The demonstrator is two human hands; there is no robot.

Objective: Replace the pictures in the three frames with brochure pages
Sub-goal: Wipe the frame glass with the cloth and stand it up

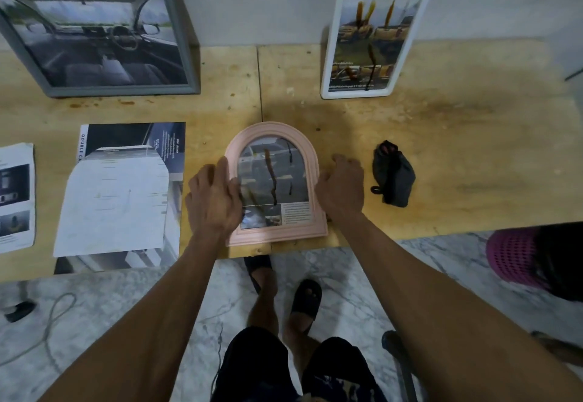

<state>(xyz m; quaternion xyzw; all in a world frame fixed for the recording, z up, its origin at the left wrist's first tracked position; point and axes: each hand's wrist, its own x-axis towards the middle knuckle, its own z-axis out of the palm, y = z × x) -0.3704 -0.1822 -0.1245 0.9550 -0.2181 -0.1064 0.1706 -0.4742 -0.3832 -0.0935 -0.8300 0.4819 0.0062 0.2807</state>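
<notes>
Finishing the third frame, left hand [214, 199] and right hand [342, 188] loosely flanking the pink arched frame [274, 237] on the tabletop [457, 149], probably standing it up next.

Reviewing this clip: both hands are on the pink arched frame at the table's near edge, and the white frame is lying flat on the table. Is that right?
Not quite. The head view shows the white frame standing propped against the wall, not lying flat. The rest holds: the left hand and right hand are on the pink arched frame at the table's near edge.
</notes>
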